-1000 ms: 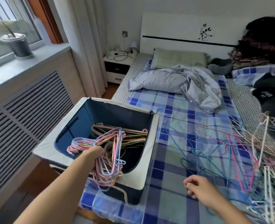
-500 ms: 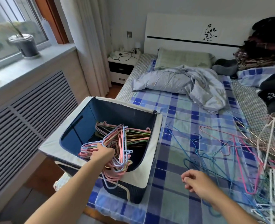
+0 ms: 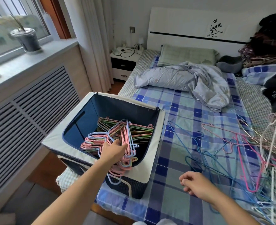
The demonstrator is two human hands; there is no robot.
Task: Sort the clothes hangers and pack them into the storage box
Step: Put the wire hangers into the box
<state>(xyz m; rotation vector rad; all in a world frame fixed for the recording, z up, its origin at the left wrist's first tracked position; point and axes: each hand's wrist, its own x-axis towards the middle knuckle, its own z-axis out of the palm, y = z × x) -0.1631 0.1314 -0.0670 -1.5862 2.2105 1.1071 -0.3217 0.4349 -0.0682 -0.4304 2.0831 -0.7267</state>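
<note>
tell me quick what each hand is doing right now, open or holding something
Left hand: fingers extended onto the bundle of pink and blue hangers over the storage box; whether it grips cannot be told.
Right hand: loosely curled, holding nothing, above the bed.

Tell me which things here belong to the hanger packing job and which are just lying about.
Job: storage box; pink and blue hanger bundle under the left hand; loose hangers on the bed.
Lying about: crumpled duvet; green pillow; plant pot; nightstand.
</note>
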